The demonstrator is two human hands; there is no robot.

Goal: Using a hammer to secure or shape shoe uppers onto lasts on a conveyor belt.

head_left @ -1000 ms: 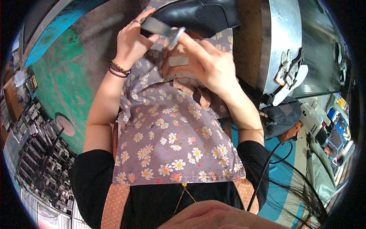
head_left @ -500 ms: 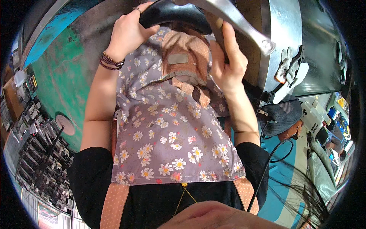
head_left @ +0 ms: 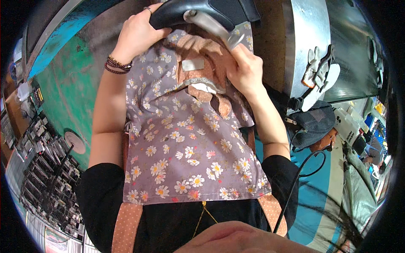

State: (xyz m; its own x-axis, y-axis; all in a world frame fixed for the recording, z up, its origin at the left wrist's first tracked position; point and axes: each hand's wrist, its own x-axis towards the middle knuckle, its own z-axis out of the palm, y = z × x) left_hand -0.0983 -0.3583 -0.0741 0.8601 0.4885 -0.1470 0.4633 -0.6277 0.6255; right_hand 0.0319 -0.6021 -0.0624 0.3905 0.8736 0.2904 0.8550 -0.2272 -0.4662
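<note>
My left hand (head_left: 137, 36) curves round the near-left end of a black, smooth, leather-like curved piece (head_left: 181, 14) with seams; the fingertips are hidden behind it. A silvery metal tool (head_left: 211, 26), smeared by motion, crosses in front of the black piece, one rounded end pointing left. The closed fingers of my right hand (head_left: 245, 69) grip its lower right end. Both hands are above the flowered apron (head_left: 185, 139) that I wear, near its peach dotted pocket (head_left: 202, 50).
Work gloves (head_left: 312, 69) hang on a shiny metal panel (head_left: 310, 25) to the right, above a dark mesh bag (head_left: 314, 124). A green surface (head_left: 67, 92) lies to the left, near a round pinkish disc (head_left: 75, 142). A dark cable (head_left: 291, 185) runs past my right arm.
The metal tool has swung left and down, and my right hand has shifted slightly left and down with it. More of the black piece shows. My left hand keeps its hold.
</note>
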